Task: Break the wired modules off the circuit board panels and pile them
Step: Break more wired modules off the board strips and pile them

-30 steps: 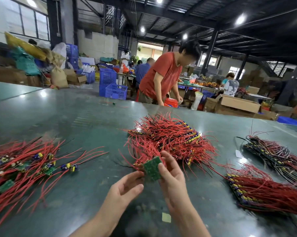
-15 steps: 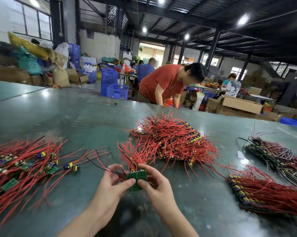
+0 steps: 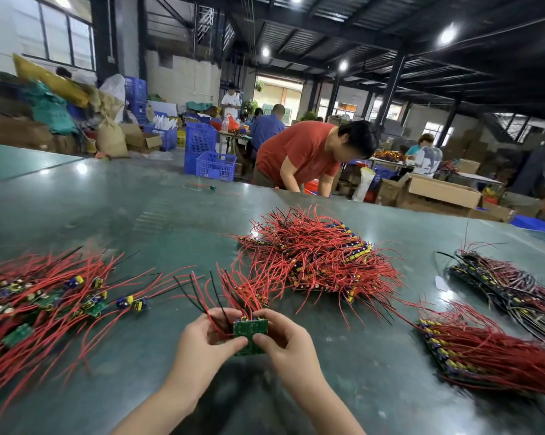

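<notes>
Both hands hold a small green circuit board panel (image 3: 250, 332) just above the dark green table (image 3: 139, 215), near its front middle. My left hand (image 3: 207, 342) pinches its left edge and my right hand (image 3: 285, 339) pinches its right edge. Red and black wires rise from the panel's top. To the left lies a loose pile of broken-off modules (image 3: 45, 299) with red wires. Behind the hands sits a big heap of wired panels (image 3: 318, 255).
Two more stacks of wired panels lie at the right, one red-wired (image 3: 484, 356) and one darker (image 3: 513, 287). A person in a red shirt (image 3: 299, 155) bends over beyond the table's far edge. Blue crates (image 3: 214, 164) and cardboard boxes (image 3: 440, 191) stand behind.
The panel came from beside the big heap toward me and lower. My left hand, open a second ago, now pinches its left edge. The person in red has bent lower.
</notes>
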Demonstrator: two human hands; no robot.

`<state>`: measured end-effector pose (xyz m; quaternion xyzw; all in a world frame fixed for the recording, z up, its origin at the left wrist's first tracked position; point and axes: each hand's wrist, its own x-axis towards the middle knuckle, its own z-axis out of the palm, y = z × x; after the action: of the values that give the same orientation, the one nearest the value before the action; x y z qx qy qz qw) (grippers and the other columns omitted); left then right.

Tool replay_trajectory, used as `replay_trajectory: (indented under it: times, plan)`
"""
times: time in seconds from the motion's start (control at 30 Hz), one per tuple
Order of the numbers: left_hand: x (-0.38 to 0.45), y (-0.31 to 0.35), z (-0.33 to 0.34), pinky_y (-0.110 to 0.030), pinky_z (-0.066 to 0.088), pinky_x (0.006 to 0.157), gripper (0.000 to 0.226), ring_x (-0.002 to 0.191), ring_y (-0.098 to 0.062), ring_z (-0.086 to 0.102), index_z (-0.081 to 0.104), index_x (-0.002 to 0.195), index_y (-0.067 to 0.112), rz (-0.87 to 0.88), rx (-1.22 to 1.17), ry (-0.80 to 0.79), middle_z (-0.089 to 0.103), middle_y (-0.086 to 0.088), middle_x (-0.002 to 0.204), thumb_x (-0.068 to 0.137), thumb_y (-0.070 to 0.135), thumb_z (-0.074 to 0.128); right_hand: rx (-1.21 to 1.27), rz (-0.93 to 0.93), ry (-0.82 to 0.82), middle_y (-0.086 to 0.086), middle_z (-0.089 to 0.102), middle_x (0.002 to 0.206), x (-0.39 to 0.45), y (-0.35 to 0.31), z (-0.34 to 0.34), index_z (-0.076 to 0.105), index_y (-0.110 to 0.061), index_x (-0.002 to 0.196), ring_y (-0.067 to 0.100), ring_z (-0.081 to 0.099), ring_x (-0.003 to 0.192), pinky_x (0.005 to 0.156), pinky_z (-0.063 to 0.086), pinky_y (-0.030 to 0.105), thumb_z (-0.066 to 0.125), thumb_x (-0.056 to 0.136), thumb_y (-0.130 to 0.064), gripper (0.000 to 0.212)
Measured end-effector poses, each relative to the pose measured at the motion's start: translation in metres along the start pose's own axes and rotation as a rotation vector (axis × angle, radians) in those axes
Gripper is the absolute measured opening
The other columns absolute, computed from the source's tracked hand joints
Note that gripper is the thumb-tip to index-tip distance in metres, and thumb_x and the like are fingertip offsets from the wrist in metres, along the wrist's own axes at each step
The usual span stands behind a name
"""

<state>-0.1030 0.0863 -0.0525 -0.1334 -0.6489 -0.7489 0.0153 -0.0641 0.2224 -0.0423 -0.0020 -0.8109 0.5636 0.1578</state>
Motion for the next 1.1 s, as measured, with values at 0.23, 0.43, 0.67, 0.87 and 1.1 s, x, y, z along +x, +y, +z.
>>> replay_trajectory:
  times: [0.23,0.43,0.67,0.87,1.1]
  plan:
    - [-0.001,0.0,-0.001,-0.014,0.05,0.059,0.029,0.058,-0.006,0.062,0.064,0.075,0.0,0.021,0.068,0.036,0.069,-0.007,0.064,0.059,-0.021,0.076,-0.124,-0.01,0.014,-0.01,0.065,0.079,0.0,-0.002,0.004,0.058,-0.047,0.081,-0.001,0.056,0.073,0.076,0.047,0.02,0.063,0.078,0.002,0.05]
    - [-0.004,-0.008,0.0,-0.016,0.051,0.059,0.028,0.057,-0.008,0.063,0.064,0.074,0.001,0.003,0.072,0.07,0.069,-0.008,0.064,0.059,-0.02,0.076,-0.229,0.035,0.062,-0.002,0.062,0.097,-0.003,0.003,0.015,0.06,-0.033,0.095,0.007,0.056,0.092,0.079,0.037,0.005,0.06,0.08,0.004,0.04]
    - [-0.005,-0.021,0.001,-0.019,0.053,0.059,0.03,0.058,-0.012,0.065,0.065,0.074,0.004,-0.079,0.079,0.093,0.071,-0.01,0.065,0.059,-0.019,0.077,-0.312,0.074,0.071,0.006,0.064,0.098,-0.005,0.01,0.019,0.065,-0.022,0.107,0.013,0.054,0.089,0.071,0.031,0.002,0.06,0.083,0.0,0.033]
    - [-0.006,-0.021,0.001,-0.018,0.052,0.056,0.029,0.055,-0.011,0.064,0.065,0.075,0.002,-0.071,0.095,0.09,0.071,-0.011,0.064,0.06,-0.021,0.075,-0.306,0.08,0.124,0.002,0.063,0.094,-0.008,0.008,0.023,0.066,-0.024,0.108,0.007,0.049,0.083,0.07,0.029,-0.003,0.06,0.083,0.0,0.035]
    - [-0.005,-0.022,0.001,-0.016,0.051,0.056,0.029,0.058,-0.013,0.064,0.065,0.076,0.002,-0.05,0.051,0.087,0.071,-0.009,0.064,0.061,-0.021,0.074,-0.278,0.098,0.124,0.001,0.063,0.091,-0.01,0.005,0.025,0.067,-0.026,0.103,0.006,0.052,0.082,0.072,0.032,0.001,0.06,0.082,0.001,0.034]
